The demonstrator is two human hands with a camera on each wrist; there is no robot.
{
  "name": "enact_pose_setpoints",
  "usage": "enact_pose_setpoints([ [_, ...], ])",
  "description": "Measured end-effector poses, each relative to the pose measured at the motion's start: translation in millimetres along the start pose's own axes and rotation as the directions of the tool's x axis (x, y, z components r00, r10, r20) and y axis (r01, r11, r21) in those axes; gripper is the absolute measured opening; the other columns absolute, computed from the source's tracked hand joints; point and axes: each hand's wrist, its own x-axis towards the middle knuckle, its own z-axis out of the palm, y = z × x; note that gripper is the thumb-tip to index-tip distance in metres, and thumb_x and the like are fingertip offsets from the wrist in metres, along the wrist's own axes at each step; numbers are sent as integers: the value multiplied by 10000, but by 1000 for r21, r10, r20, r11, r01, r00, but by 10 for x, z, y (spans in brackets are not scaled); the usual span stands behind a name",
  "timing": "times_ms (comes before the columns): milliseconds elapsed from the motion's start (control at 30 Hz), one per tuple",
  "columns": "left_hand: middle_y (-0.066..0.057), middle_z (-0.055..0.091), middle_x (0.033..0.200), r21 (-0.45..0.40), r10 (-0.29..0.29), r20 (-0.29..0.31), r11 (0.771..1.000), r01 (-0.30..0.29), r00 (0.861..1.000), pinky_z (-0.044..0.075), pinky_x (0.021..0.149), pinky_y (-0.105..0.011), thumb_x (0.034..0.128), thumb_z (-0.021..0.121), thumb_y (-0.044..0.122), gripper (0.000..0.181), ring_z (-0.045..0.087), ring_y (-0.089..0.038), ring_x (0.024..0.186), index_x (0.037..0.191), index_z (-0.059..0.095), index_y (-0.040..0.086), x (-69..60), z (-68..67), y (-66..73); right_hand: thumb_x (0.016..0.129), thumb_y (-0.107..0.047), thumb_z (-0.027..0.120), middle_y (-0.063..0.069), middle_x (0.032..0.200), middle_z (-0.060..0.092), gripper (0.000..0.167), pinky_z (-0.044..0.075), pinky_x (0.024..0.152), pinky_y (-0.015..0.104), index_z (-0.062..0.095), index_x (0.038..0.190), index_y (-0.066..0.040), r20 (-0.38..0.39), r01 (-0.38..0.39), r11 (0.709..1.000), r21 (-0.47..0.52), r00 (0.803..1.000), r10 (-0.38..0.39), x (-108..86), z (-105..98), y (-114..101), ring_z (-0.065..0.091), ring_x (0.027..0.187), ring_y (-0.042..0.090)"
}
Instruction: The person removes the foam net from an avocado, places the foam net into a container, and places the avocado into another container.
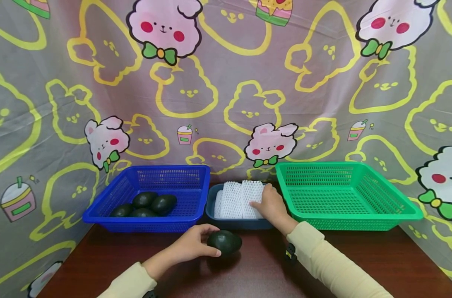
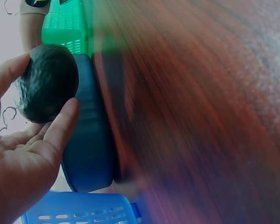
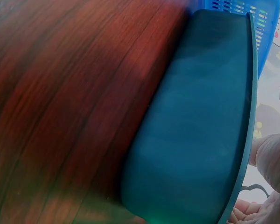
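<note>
A dark green avocado (image 1: pixel 224 242) is held just above the table by my left hand (image 1: pixel 196 245), thumb on the near side and fingers behind. In the left wrist view, the thumb and fingertips grip the avocado (image 2: pixel 47 83) around its sides. My right hand (image 1: pixel 273 205) reaches into the dark blue-grey basin (image 1: pixel 235 224), at the right end of several white foam net sleeves (image 1: pixel 232 200). Its thumb lies against the rightmost sleeve; whether the fingers pinch it is hidden. The right wrist view shows part of this hand (image 3: pixel 273 172) beyond the basin's rim.
Left of the basin stands a blue plastic basket (image 1: pixel 147 226) with several avocados (image 1: pixel 164 204) inside. A green plastic basket (image 1: pixel 352 223) is on the right. All stand on a dark brown wooden table (image 1: pixel 263 273), before a patterned cloth backdrop (image 1: pixel 226 82).
</note>
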Motion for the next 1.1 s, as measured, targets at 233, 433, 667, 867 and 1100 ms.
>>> enact_pose_setpoints([
  [233,-91,647,1055,11,-4,3,1000,4,1000,540,801,-319,757,826,130,551,642,-203,950,1210,581,-66,-35,-30,68,809,-283,805,295,1149,535,755,490,874,489,374,1253,151,-2,38,999,-6,999,-38,-2,-50,22,571,1017,386],
  [433,-106,649,1062,-10,15,-1,1000,-15,1000,544,793,-316,760,821,111,554,645,-222,961,1216,569,-77,-72,-72,115,827,-259,790,257,1093,559,657,494,833,476,421,1209,128,12,78,996,31,997,-79,-22,-132,8,572,983,360],
  [667,-121,650,1095,-30,39,-16,999,-40,999,540,809,-316,760,822,114,577,643,-236,991,1240,561,-72,-85,-154,187,820,-262,796,192,988,588,558,511,776,442,479,1142,65,-15,77,995,60,997,-76,-65,-188,-21,581,893,309],
  [867,-130,634,1161,-2,53,-52,999,-53,997,529,848,-346,782,814,169,600,624,-255,1055,1272,547,-51,-116,-277,303,832,-268,783,107,848,579,502,496,649,381,508,1118,40,-15,129,983,133,992,-128,-140,-204,-142,558,724,228],
  [1100,-158,615,1204,28,88,-141,996,-85,986,512,885,-354,805,803,183,594,606,-285,1104,1285,538,-46,-113,-489,383,856,-242,760,21,742,587,398,490,605,325,579,1076,36,-9,180,948,263,983,-185,-254,-125,-368,546,630,142],
])
